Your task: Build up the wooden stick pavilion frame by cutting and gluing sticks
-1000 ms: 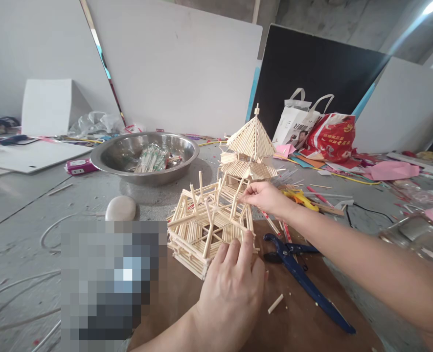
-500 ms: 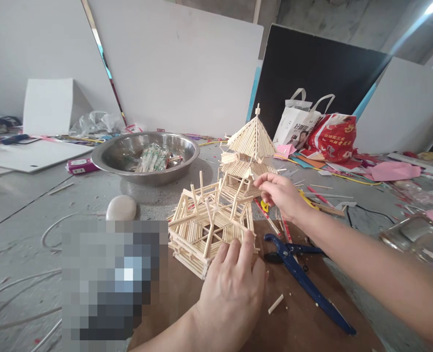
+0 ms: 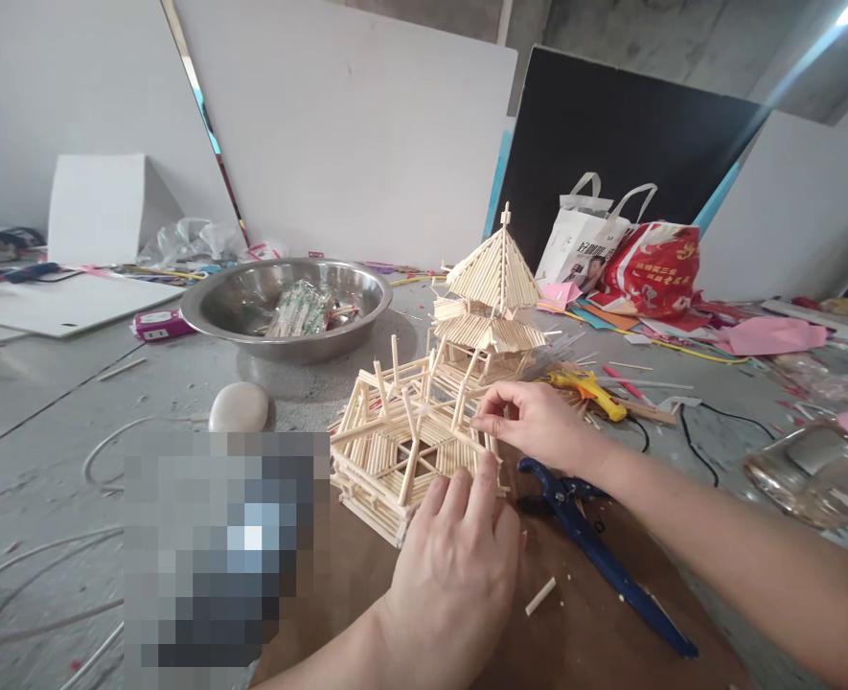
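A six-sided model of pale wooden sticks (image 3: 377, 494) stands in front of me, with short posts rising from its deck. My left hand (image 3: 459, 565) is closed on its near right corner, fingertips bent against the sticks. At the right side of the model, my right hand (image 3: 538, 422) pinches thumb and forefinger together close to a slanting stick; what lies between the fingertips is too small to make out. Behind stands a tiered stick pagoda (image 3: 495, 278) with a pointed roof. Blue-handled cutters (image 3: 603, 551) lie on the brown board (image 3: 538, 661) under my right forearm.
A steel basin (image 3: 215, 331) with plastic-wrapped packs sits at the back left, near a round whitish object (image 3: 239, 409). On the right are a yellow glue gun (image 3: 588, 391), a glass jar (image 3: 797, 474) and a red bag (image 3: 653, 273). A cut stick piece (image 3: 540, 595) lies in front.
My right hand has come down and toward me, from beside the pagoda to the near model's right side. It uncovers the glue gun. My left hand keeps its place.
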Tool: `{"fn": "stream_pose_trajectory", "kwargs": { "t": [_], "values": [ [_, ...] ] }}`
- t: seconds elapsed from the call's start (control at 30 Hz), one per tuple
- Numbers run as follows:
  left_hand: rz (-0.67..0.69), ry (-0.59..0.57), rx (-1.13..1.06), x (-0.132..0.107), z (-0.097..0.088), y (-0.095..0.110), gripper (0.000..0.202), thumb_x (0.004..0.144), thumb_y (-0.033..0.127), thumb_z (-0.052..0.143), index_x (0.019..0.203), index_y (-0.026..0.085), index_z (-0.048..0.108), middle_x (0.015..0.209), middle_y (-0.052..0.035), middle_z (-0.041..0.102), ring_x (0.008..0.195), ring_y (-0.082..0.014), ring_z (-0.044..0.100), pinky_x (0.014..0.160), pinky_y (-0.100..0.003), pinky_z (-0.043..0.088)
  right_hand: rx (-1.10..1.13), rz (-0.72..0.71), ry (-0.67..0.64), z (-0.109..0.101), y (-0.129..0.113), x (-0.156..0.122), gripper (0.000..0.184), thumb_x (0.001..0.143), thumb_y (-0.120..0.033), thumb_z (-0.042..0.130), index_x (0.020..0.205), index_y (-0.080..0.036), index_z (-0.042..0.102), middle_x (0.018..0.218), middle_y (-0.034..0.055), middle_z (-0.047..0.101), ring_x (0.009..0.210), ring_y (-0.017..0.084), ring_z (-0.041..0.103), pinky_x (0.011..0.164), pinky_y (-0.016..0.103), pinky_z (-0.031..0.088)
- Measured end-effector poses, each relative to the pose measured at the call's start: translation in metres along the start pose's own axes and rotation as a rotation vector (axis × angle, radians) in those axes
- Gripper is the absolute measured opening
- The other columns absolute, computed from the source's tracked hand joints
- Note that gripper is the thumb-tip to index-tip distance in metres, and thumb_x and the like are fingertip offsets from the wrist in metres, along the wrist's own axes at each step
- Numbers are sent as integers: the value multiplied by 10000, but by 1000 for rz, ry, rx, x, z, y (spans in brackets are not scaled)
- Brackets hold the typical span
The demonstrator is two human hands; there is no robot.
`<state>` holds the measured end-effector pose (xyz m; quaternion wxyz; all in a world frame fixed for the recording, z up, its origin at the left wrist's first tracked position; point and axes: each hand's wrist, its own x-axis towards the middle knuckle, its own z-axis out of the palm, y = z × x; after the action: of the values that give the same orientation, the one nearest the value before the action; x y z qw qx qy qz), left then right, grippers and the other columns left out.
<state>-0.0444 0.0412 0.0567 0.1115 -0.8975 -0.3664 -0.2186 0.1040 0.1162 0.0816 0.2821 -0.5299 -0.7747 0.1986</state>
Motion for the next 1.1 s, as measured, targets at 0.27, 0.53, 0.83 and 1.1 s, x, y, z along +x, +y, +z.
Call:
{"fn": "stream_pose_trajectory", "kwargs": {
  "t": [0.27, 0.53, 0.83, 1.1],
  "values": [
    [-4, 8, -5, 0, 1, 0, 69, 735, 150, 509, 772, 146, 566, 1131, -149, 521, 923, -263, 545, 717, -388, 465, -18, -13, -32, 5, 3, 4, 237, 732, -394, 541, 642, -176, 571, 539, -35, 513, 503, 84, 422, 486, 203, 301],
    [5, 17, -12, 0, 3, -1, 64, 734, 148, 506, 755, 144, 566, 1136, -154, 516, 926, -268, 546, 704, -388, 470, -22, -5, -45, 8, 5, 7, 288, 749, -433, 509, 638, -170, 554, 523, -40, 473, 499, 84, 392, 489, 203, 292],
    [5, 0, -2, -1, 2, -1, 73, 739, 148, 493, 773, 154, 558, 1139, -149, 518, 947, -270, 542, 698, -389, 474, -20, -6, -34, 9, 6, 6, 281, 746, -424, 515, 631, -171, 559, 524, -34, 495, 502, 88, 415, 498, 206, 306],
    [-12, 8, -40, 2, -8, -2, 139, 775, 213, 464, 829, 149, 574, 1137, -147, 537, 972, -281, 536, 769, -427, 461, 20, -6, 30, 0, 2, -9, 169, 793, -301, 452, 741, -185, 563, 660, -2, 592, 611, 123, 517, 573, 224, 364]
  ]
}}
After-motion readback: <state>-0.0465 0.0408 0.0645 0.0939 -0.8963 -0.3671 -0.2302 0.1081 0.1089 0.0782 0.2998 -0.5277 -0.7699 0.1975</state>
